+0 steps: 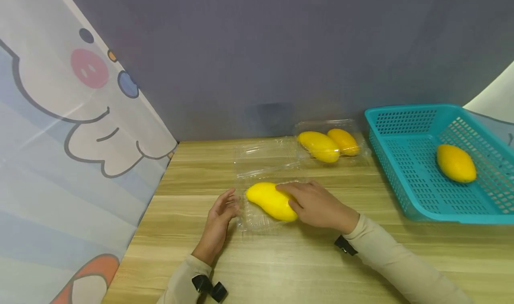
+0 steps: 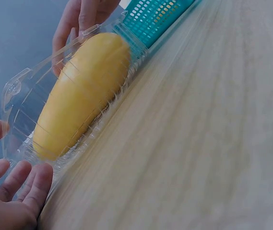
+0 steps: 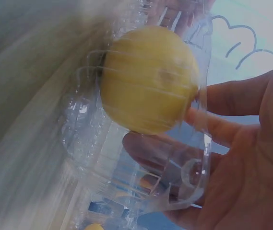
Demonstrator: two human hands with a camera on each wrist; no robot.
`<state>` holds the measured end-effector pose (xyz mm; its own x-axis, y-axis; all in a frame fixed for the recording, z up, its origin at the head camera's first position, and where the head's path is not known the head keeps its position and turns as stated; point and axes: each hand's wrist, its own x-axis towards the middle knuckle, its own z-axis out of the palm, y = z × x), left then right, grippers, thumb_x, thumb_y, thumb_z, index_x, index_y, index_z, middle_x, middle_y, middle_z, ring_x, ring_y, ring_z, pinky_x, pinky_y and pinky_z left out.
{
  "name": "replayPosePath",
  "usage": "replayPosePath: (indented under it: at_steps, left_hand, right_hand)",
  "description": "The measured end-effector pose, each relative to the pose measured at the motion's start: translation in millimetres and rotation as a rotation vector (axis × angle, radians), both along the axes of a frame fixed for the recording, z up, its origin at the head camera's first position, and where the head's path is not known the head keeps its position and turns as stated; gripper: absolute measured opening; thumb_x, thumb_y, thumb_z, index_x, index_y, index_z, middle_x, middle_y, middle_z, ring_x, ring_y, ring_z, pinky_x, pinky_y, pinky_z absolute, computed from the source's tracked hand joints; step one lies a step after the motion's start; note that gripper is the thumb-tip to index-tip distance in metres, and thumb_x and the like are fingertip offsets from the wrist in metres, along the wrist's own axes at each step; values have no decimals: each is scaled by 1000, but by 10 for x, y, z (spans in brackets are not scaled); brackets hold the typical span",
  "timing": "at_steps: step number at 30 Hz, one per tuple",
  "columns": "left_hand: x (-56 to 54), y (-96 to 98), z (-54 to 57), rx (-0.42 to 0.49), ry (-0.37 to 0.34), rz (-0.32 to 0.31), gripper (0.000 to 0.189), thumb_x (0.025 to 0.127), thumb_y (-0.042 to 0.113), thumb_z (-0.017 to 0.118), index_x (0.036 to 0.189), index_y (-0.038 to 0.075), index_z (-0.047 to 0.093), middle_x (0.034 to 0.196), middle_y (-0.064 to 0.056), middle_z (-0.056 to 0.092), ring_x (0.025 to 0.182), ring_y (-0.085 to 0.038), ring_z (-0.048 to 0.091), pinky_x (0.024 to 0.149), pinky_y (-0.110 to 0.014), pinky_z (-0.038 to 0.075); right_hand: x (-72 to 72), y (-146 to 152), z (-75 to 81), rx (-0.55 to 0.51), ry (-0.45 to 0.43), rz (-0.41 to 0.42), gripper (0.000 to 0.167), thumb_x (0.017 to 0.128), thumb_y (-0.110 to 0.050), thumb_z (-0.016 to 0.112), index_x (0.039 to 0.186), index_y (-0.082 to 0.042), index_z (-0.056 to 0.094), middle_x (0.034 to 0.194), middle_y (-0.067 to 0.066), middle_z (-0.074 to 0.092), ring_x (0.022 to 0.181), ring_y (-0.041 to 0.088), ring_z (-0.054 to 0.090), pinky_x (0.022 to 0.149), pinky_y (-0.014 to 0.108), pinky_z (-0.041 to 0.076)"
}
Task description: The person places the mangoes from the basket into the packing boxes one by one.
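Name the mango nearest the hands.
The front mango in the open box, by the right hand; two mangoes share the rear box, another lies in the basket.

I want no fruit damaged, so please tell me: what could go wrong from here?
The front box might slide, since the left hand shows no firm grip at its end. If the right hand presses the mango harder, it could bruise. The open lid lies close to the back box, which holds two mangoes, and may bump it when lifted.
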<state>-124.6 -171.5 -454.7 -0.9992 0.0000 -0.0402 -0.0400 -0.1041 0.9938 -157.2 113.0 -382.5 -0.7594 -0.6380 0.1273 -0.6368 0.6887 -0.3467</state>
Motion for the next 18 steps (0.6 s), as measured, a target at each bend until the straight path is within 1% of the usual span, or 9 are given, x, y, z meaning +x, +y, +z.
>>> replayPosePath:
  at_steps: [6,13,18]
  left_hand:
    - [-7,6,0,-1,12,-3,56,97,5,56,149,0,37,128,-6,52,111,-11,56,87,-21,52]
    - [-15,13,0,13,-24,14,55,96,5,57,148,5,40,129,-5,49,114,-15,54,86,-22,52]
    - [-15,16,8,8,-29,17,55,96,4,58,148,6,41,130,-8,49,115,-16,54,87,-23,52]
  right_hand:
    - [-6,-16,-25,-34,-18,13,43,101,-25,56,142,-14,54,142,8,59,133,32,53,109,55,42]
    - [4,-62,-24,-36,-62,22,46,101,-31,57,143,-13,54,140,10,59,132,32,54,113,56,38]
    - [12,-100,-38,-64,-78,12,49,98,-35,61,142,-13,55,137,10,61,128,30,56,109,53,43]
